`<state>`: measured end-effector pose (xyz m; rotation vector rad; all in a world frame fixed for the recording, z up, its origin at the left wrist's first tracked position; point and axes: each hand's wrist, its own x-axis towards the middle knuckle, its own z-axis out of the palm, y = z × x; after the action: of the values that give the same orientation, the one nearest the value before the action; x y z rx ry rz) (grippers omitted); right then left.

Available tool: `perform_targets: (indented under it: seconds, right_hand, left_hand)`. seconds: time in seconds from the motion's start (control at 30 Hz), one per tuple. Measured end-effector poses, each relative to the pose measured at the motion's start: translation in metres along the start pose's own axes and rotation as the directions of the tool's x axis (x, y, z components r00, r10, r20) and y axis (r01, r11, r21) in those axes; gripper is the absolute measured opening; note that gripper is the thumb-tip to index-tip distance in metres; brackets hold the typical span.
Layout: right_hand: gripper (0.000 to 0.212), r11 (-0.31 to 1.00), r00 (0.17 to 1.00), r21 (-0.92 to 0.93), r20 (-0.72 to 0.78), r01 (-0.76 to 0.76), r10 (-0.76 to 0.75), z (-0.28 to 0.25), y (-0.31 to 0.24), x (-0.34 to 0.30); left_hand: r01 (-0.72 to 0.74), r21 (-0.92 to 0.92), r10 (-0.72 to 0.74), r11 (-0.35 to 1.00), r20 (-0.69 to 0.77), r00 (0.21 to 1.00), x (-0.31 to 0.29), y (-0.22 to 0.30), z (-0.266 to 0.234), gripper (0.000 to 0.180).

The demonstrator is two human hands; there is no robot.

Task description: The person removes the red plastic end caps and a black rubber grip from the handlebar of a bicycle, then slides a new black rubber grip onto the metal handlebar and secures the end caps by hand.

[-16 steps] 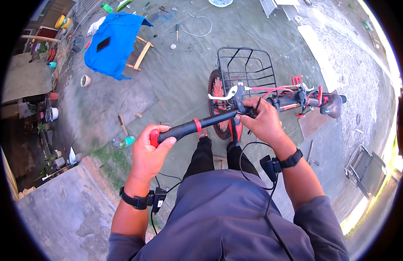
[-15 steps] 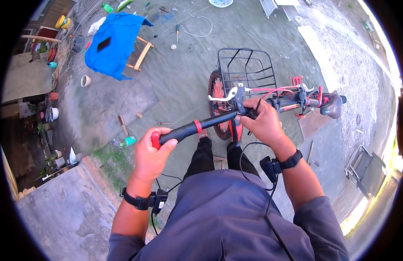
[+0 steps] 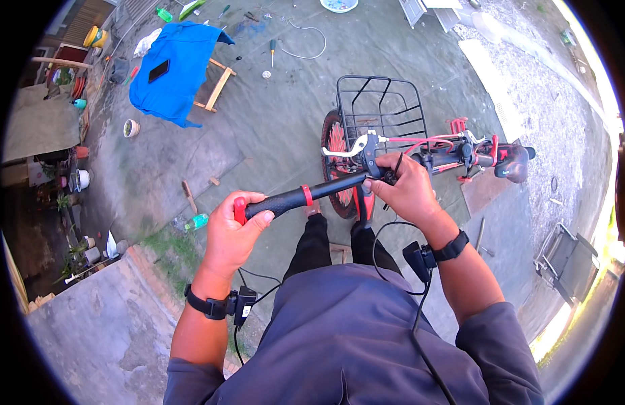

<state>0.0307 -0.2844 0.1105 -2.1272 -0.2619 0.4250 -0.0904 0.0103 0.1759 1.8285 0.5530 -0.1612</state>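
A black handlebar point(image 3: 339, 185) of a bicycle reaches left across my front. My left hand point(image 3: 233, 228) is closed round the outer end of its textured black grip point(image 3: 285, 201), beside a red end piece point(image 3: 240, 210). Further in on the bar sits a red ring point(image 3: 306, 195). My right hand point(image 3: 408, 192) pinches the bar's inner part with thumb and fingers, close to the clamp of the white brake lever point(image 3: 349, 147). Thin black pieces show at that hand's fingers; what they are, I cannot make out.
The bicycle's black front rack point(image 3: 383, 104) and red-spoked wheel point(image 3: 336, 148) stand ahead, its saddle point(image 3: 511, 164) to the right. A blue cloth point(image 3: 174, 71) with a phone covers a wooden-legged stool. A hammer point(image 3: 189, 197), a green bottle point(image 3: 197, 221) and a screwdriver point(image 3: 273, 52) lie about.
My left hand has shifted very slightly at the grip's end. My right hand stays at the same place on the bar. The background has slid a little leftward.
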Motion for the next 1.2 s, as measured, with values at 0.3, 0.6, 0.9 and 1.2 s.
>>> perform_targets:
  seconds: [0.3,0.6,0.9,1.2]
  right_hand:
    - [0.037,0.995,0.994,0.017,0.055,-0.100,0.099,-0.003,-0.002,-0.006]
    - [0.046,0.977,0.981,0.139,0.089,0.160,-0.173,-0.008,0.008,-0.016]
    - [0.049,0.967,0.975,0.145,0.041,0.210,-0.218,-0.010,0.021,-0.013]
    - [0.051,0.955,0.971,0.186,0.017,0.230,-0.238,-0.010,0.021,-0.002]
  left_hand:
    - [-0.016,0.051,0.010,0.999,0.111,0.994,-0.005,0.000,0.032,0.029]
    - [-0.121,0.137,0.102,0.983,0.133,0.986,-0.006,-0.003,0.071,0.033]
    - [0.269,-0.194,-0.223,0.943,0.232,0.947,-0.002,0.007,0.065,0.035]
    - [0.248,-0.242,-0.211,0.938,0.172,0.962,0.009,0.006,0.067,0.036]
